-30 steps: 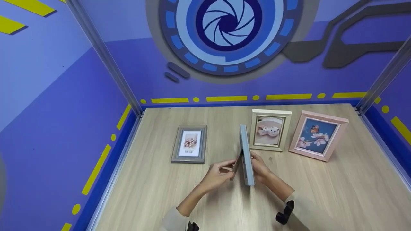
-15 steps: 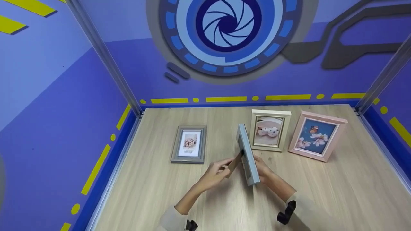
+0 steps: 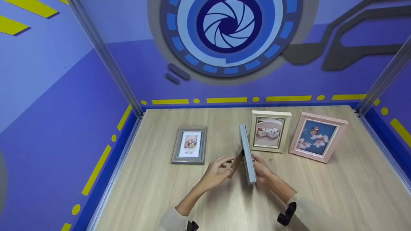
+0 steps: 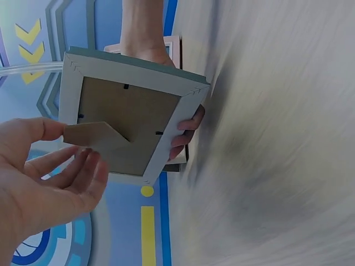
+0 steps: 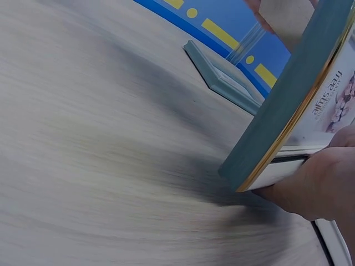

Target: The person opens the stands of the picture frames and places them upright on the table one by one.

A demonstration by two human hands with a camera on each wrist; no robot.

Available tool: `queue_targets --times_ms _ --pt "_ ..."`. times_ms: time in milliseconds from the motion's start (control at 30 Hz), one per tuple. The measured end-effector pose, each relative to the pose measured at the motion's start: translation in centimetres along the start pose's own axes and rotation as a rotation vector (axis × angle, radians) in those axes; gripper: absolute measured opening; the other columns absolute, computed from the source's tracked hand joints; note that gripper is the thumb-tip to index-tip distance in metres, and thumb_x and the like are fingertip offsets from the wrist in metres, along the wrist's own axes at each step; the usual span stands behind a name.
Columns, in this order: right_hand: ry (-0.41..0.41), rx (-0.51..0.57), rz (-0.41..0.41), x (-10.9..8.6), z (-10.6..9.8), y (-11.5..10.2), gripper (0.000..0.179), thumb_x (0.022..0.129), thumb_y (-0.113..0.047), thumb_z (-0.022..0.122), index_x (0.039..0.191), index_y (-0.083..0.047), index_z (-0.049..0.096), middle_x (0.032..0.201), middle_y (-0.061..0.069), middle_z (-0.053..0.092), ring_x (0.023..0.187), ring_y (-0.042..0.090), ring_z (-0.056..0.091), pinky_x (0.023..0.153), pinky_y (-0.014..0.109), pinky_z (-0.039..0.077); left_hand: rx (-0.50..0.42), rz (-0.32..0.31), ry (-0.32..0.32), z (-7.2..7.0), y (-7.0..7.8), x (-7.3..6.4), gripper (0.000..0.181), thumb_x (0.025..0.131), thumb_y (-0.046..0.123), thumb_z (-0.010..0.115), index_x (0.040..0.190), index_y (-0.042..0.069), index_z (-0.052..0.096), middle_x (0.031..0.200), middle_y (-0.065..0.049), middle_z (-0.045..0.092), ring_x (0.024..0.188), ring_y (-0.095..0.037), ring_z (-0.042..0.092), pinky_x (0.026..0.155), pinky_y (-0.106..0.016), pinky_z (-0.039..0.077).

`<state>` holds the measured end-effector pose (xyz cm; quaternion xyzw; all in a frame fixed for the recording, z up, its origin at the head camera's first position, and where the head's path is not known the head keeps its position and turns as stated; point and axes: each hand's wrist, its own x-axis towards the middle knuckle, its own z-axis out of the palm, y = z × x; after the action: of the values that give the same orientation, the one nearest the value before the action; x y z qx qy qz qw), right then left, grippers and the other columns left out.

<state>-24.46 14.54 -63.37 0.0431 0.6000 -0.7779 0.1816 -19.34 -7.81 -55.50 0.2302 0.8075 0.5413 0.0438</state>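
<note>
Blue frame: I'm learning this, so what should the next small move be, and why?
Probably stand the blue frame on the table: its stand is angled out behind, left hand pinching it, right hand gripping the frame, and the cream frame and pink frame already stand unheld.

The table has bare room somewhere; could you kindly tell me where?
Bare wood borders the gray frame at left and front, and the pink frame in front. It is crowded around the held blue frame, where the left hand, right hand and cream frame cluster.

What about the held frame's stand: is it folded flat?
No, the head view shows the stand angled out from the held frame, its outer end at the left hand.
</note>
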Motion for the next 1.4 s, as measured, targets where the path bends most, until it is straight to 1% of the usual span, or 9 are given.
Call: queue_targets --times_ms 133,267,500,733,967,1133,1233,1300,1400 --pt "0.011 0.049 -0.008 0.3 0.2 0.2 0.047 0.108 -0.005 0.041 0.151 0.009 0.032 0.098 -0.006 0.069 0.087 0.006 0.064 0.077 0.022 0.055 0.095 0.058 0.059 0.1 0.3 0.1 0.036 0.095 0.008 0.064 0.130 0.003 0.067 0.135 -0.012 0.064 0.130 -0.030 0.058 0.112 -0.046 0.046" --pt "0.028 0.054 -0.005 0.5 0.4 0.4 0.049 0.107 -0.001 0.036 0.153 0.011 0.024 0.098 -0.004 0.067 0.087 0.007 0.066 0.078 0.024 0.056 0.130 0.076 0.085 0.3 0.5 0.1 0.035 0.098 0.016 0.064 0.128 0.000 0.068 0.135 -0.016 0.064 0.131 -0.031 0.057 0.115 -0.047 0.043" --pt "0.096 0.047 -0.024 0.5 1.3 0.3 0.047 0.107 -0.002 0.040 0.151 0.009 0.030 0.100 0.000 0.066 0.086 0.008 0.064 0.076 0.025 0.055 0.125 -0.018 0.149 0.5 0.6 0.3 0.049 0.098 0.031 0.066 0.131 -0.005 0.064 0.136 -0.022 0.063 0.131 -0.037 0.058 0.114 -0.054 0.043" --pt "0.181 0.001 -0.024 0.6 1.6 -0.4 0.050 0.107 -0.004 0.045 0.155 0.001 0.034 0.121 0.011 0.062 0.096 0.010 0.063 0.081 0.024 0.054 0.153 -0.096 0.211 -0.2 -0.4 0.3 0.060 0.091 0.029 0.075 0.131 -0.014 0.060 0.136 -0.028 0.059 0.130 -0.044 0.056 0.113 -0.057 0.043" --pt "0.182 -0.041 -0.034 0.8 1.8 -1.1 0.055 0.106 0.000 0.040 0.159 -0.002 0.028 0.144 0.024 0.047 0.118 0.020 0.054 0.095 0.027 0.049 0.174 -0.131 0.242 -0.9 -1.5 0.3 0.058 0.092 0.026 0.072 0.133 -0.013 0.059 0.130 -0.027 0.061 0.114 -0.040 0.063 0.095 -0.048 0.057" --pt "0.192 -0.053 -0.047 0.7 2.0 -1.6 0.056 0.106 0.000 0.041 0.160 -0.003 0.028 0.150 0.024 0.041 0.132 0.030 0.044 0.117 0.053 0.037 0.220 -0.176 0.253 -1.5 -2.2 0.3 0.055 0.094 0.022 0.069 0.136 -0.011 0.057 0.117 -0.021 0.061 0.092 -0.023 0.059 0.078 -0.028 0.052" --pt "0.206 -0.076 -0.041 0.5 1.9 -1.9 0.056 0.106 -0.004 0.045 0.160 -0.005 0.030 0.155 0.024 0.039 0.141 0.036 0.039 0.119 0.065 0.030 0.228 -0.192 0.248 -1.8 -2.6 0.3 0.052 0.094 0.014 0.067 0.137 -0.013 0.056 0.107 -0.017 0.060 0.085 -0.014 0.055 0.073 -0.022 0.049" --pt "0.215 -0.099 -0.049 0.5 1.9 -2.0 0.054 0.106 -0.006 0.047 0.159 -0.006 0.032 0.157 0.024 0.039 0.144 0.038 0.039 0.119 0.066 0.031 0.245 -0.197 0.247 -1.9 -2.9 0.2 0.051 0.093 0.011 0.067 0.137 -0.014 0.055 0.102 -0.016 0.060 0.085 -0.014 0.056 0.072 -0.022 0.051" --pt "0.235 -0.142 -0.095 0.4 1.9 -2.2 0.053 0.105 -0.005 0.049 0.157 -0.003 0.036 0.156 0.026 0.043 0.143 0.039 0.044 0.115 0.058 0.042 0.282 -0.191 0.262 -2.0 -3.4 0.2 0.050 0.092 0.006 0.068 0.135 -0.015 0.056 0.100 -0.017 0.062 0.085 -0.020 0.061 0.074 -0.028 0.055"
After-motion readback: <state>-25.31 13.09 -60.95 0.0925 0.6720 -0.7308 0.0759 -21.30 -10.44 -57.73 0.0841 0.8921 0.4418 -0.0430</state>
